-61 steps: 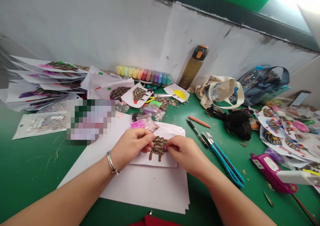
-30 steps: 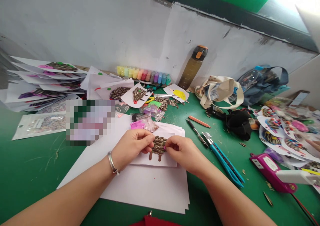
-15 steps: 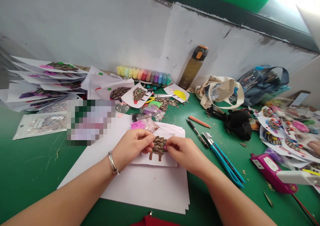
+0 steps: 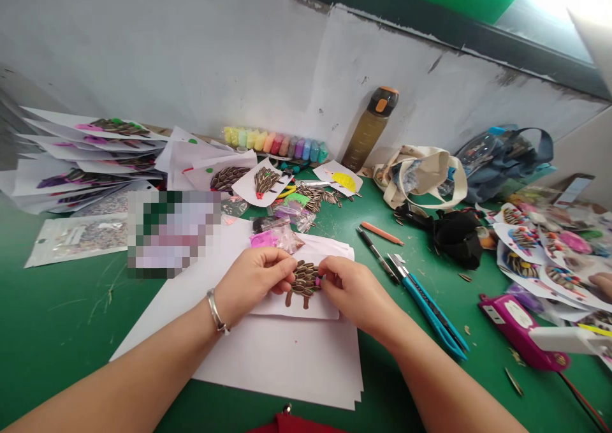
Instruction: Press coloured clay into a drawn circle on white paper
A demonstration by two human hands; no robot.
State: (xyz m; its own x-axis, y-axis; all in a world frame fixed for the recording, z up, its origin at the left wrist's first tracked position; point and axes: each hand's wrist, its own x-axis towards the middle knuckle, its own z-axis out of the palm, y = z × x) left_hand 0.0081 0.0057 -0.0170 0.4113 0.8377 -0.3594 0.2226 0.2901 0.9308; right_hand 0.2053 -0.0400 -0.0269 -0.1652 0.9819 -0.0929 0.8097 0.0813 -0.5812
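"What's worn on the left wrist [image 4: 230, 307]?"
"1 silver-coloured bangle [image 4: 216, 312], smooth and shiny, with a knobbly end."
"And the forearms [image 4: 157, 356]?"
"Bare. Red fabric [image 4: 301, 425] shows below, with 1 metal fitting [image 4: 287, 409]; whether it's clothing, I can't tell."

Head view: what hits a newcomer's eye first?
The left hand and right hand flanking a seed-covered figure on white paper, mid-frame. Then the tall bottle by the wall behind, and the magenta device on the green table at right.
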